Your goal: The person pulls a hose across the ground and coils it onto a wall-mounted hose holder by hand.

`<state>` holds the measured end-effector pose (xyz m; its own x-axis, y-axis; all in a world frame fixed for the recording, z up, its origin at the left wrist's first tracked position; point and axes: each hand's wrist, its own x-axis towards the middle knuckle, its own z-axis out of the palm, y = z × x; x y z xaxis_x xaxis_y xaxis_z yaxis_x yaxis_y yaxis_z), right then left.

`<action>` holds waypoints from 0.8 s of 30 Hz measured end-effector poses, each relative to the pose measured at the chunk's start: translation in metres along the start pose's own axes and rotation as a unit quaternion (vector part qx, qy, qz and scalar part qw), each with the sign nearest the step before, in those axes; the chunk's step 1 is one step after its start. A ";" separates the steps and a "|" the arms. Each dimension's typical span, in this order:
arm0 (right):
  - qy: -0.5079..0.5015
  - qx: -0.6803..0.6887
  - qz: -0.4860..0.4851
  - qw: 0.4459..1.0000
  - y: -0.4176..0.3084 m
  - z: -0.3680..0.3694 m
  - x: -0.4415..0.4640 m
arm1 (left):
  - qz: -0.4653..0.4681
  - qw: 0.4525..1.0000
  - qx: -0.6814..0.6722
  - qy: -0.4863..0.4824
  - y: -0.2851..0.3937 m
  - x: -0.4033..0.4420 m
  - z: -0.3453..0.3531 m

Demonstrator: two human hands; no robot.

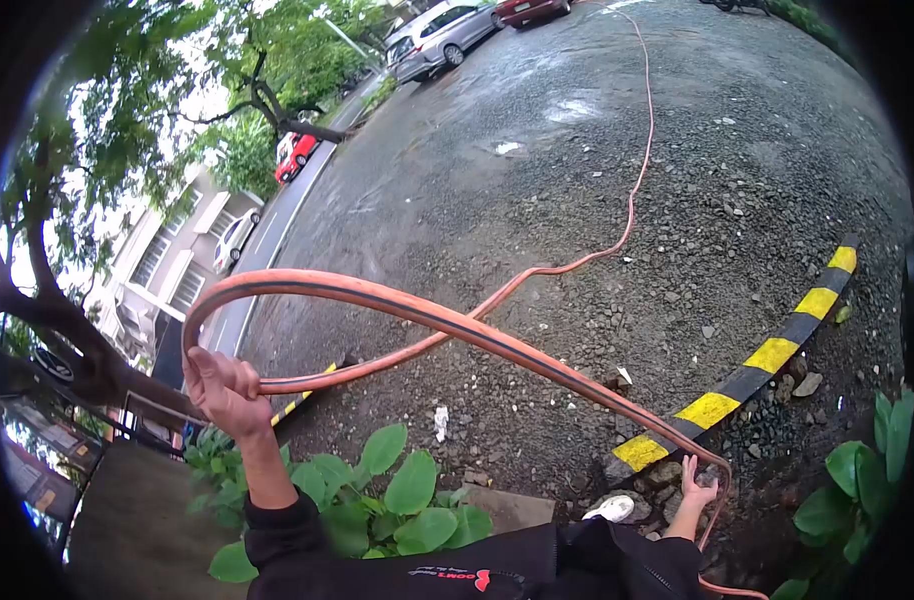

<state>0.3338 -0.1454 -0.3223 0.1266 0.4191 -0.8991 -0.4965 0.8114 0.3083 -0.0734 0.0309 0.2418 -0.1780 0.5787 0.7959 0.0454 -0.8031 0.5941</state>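
Note:
An orange garden hose (377,298) with a dark stripe bends into a large loop in front of me. My left hand (222,395), raised at the left, has its fingers wrapped round the hose at the bend. From there one length crosses over the other and slants down to the right. My right hand (699,490) is low at the right, fingers spread, just beside the hose where it curves downward. Whether the palm touches the hose I cannot tell. Beyond the crossing, the hose trails far away over the gravel.
A black-and-yellow curb (772,356) edges the gravel lot (537,220) at the right. Leafy plants (413,485) grow close in front of me, with stones (665,475) near my right hand. A silver car (445,38) stands at the back; a tree (77,340) is at left.

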 end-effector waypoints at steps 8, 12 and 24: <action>0.312 -0.328 0.077 0.888 0.080 -0.055 -0.007 | -0.016 0.994 0.094 0.048 -0.019 0.009 0.012; 0.187 -0.233 0.178 0.938 0.091 -0.061 0.017 | -0.003 0.994 0.108 0.013 -0.041 0.003 0.030; 0.394 -0.415 0.165 0.803 0.208 -0.059 0.018 | 0.015 0.994 0.042 -0.105 -0.025 0.011 -0.003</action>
<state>0.1819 0.0064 -0.2929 -0.5498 -0.0977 -0.8296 -0.8345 0.0199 0.5507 -0.0793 0.0570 0.2358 0.0326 0.5780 0.8154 0.1302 -0.8113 0.5699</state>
